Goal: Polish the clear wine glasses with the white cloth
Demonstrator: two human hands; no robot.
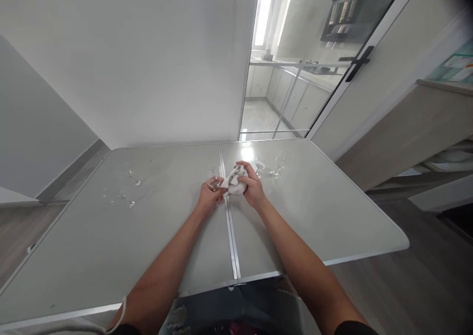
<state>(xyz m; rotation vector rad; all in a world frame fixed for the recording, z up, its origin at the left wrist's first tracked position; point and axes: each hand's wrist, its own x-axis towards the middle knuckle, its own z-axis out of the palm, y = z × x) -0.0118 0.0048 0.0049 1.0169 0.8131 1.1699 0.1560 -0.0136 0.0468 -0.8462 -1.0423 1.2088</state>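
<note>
Near the middle of the folding table, my left hand is closed around a clear stemmed glass. Part of that glass is hidden by the fingers and the cloth. A crumpled white cloth is gripped in my right hand, its edge pressed against the glass beside the left thumb. Just beyond the right hand, two clear stemmed glasses stand on the table, a closer one and one further right.
More transparent glasses are on the left side of the pale table, hard to make out. A metal seam divides the tabletop. Behind it are a white wall and a glass door; shelves stand at right.
</note>
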